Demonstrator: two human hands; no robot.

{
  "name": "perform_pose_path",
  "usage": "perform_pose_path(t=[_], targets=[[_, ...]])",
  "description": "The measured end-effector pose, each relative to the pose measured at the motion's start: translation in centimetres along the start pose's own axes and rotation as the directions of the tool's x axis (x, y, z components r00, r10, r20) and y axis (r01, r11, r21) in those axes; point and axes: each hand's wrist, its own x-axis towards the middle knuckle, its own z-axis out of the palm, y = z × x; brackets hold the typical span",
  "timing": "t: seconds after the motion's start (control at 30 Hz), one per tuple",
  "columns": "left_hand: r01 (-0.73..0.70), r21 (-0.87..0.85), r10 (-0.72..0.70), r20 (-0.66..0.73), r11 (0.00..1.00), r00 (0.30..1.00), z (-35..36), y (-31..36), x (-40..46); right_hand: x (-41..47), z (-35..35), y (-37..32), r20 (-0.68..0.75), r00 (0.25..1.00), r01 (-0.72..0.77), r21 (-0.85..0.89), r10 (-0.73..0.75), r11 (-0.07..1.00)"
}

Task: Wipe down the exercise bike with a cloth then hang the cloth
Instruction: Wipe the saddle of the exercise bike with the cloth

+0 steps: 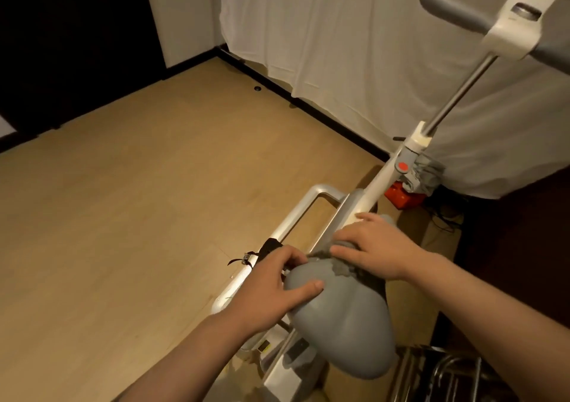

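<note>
Hands (374,248) on saddle (345,318); wood floor (129,191), white curtain (324,31).

Two bare forearms, no sleeves, watch or rings visible; left hand (271,281) and right hand (376,247) ungloved.
</note>
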Motion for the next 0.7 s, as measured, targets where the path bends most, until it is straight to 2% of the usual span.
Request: perform_pose_path(t=[0.07, 0.2, 0.33, 0.47, 0.6, 0.7], targets=[[-0.002, 0.004, 0.002, 0.083, 1.0, 0.997, -0.5, 0.0, 0.8, 0.2, 0.3, -0.7, -0.018, 0.998, -0.059, -0.064, 0.058, 0.996], [-0.021, -0.02, 0.024, 0.195, 1.0, 0.981, -0.8, 0.1, 2.2, -0.5, 0.1, -1.2, 0.052, 0.998, -0.018, -0.035, 0.02, 0.999], [-0.047, 0.023, 0.038, 0.295, 0.999, 0.955, -0.7, 0.8, 3.5, -1.1, -0.5, 0.7, -0.146, 0.959, -0.256, -0.066, 0.245, 0.964], [-0.112, 0.043, 0.092, 0.326, 0.993, 0.941, 0.1, 1.9, 4.8, -1.5, 0.7, 0.3, -0.087, 0.988, -0.13, -0.053, 0.125, 0.99], [-0.129, 0.086, 0.093, 0.338, 0.988, 0.937, 1.1, 3.0, 5.8, -1.0, -0.1, 1.4, -0.195, 0.934, -0.302, 0.012, 0.299, 0.953], [-0.124, 0.081, 0.098, 0.273, 0.989, 0.957, 1.7, 3.3, 5.5, -0.8, 0.6, 1.1, -0.111, 0.971, -0.217, -0.02, 0.213, 0.976]])
